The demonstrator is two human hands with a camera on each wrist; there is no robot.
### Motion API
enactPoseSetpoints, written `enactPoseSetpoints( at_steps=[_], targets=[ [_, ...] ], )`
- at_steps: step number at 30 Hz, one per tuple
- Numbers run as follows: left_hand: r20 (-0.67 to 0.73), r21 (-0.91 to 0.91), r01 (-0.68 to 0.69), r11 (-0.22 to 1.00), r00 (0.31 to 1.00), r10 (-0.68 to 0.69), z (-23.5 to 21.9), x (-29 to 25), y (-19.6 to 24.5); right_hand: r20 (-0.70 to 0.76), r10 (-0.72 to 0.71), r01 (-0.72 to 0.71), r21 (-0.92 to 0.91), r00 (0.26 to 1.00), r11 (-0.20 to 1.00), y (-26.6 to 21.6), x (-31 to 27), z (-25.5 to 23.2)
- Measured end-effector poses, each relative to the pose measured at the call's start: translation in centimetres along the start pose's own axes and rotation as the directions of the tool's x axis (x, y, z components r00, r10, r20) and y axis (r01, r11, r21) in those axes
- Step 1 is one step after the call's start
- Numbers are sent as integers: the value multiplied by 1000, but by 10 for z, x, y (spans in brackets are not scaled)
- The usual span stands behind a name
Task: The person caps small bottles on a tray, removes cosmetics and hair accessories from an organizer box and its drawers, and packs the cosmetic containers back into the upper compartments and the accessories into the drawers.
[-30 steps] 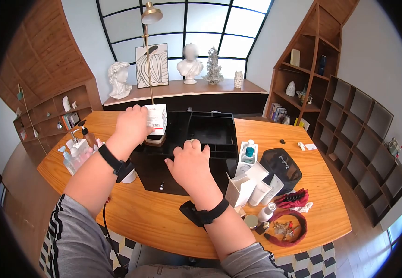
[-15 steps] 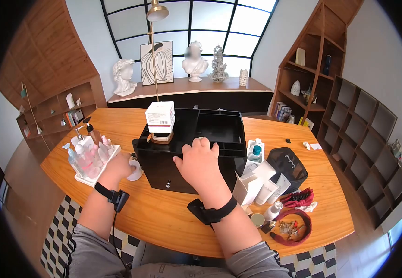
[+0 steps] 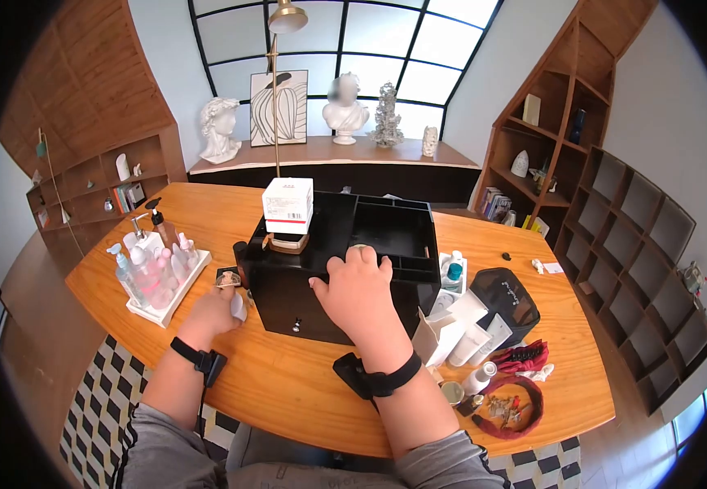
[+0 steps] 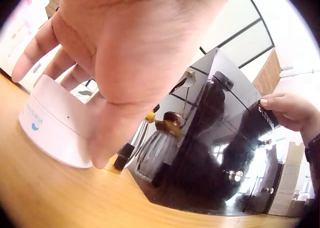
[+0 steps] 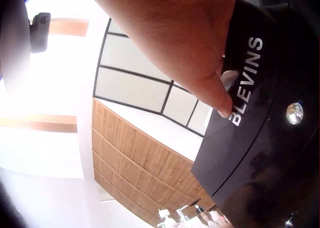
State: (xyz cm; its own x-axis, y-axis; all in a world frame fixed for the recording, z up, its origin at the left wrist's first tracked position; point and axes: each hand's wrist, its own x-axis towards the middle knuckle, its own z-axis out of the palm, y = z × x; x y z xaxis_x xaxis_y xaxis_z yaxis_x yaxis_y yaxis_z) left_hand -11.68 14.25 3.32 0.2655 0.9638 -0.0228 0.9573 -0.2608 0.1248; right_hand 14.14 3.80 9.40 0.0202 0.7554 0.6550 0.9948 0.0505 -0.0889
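A white jar (image 3: pixel 239 307) (image 4: pixel 56 122) is by my left hand (image 3: pixel 212 314) (image 4: pixel 120 48), left of the black box; the thumb lies against one side and the fingers reach round behind it. In the left wrist view the jar leans slightly on the wood. My right hand (image 3: pixel 358 293) (image 5: pixel 185 43) grips the front top edge of the black box (image 3: pixel 329 306) (image 5: pixel 250 143), thumb on its front face beside the lettering, fingertips over the rim. On the box's left top stands a white carton (image 3: pixel 288 204) above a brown-edged item (image 3: pixel 287 243).
A white tray (image 3: pixel 160 314) of pump bottles stands at the left. Small dark containers (image 3: pixel 241 259) sit beside the box. Right of it are an open white carton (image 3: pixel 431 341), tubes, a black mesh case (image 3: pixel 507 301) and a dark red headband (image 3: pixel 537 416).
My left hand left the carton on the box, went down to the jar, then shifted slightly toward me with it. Dark containers behind came into view. My right hand stays on the box edge.
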Motion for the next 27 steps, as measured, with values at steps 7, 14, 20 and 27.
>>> enactPoseSetpoints(
  at_steps=[7, 14, 20, 27],
  targets=[
    [-133, -186, 17, 982, 990, -42, 10, -40, -8, -15, 8, -8, 6, 1000, 1000, 0, -1, 2],
    [-671, -222, -243, 944, 741, 33, -48, -62, 6, 53, 2, -2, -1, 999, 1000, 0, 1, -2],
    [-751, -333, -587, 738, 638, 169, -93, -55, 73, 30, 0, 0, -14, 1000, 1000, 0, 0, 0],
    [-721, -164, -575, 801, 625, 301, -89, -11, 121, 1, -2, 2, 1, 1000, 1000, 1, -1, 1]
  ],
)
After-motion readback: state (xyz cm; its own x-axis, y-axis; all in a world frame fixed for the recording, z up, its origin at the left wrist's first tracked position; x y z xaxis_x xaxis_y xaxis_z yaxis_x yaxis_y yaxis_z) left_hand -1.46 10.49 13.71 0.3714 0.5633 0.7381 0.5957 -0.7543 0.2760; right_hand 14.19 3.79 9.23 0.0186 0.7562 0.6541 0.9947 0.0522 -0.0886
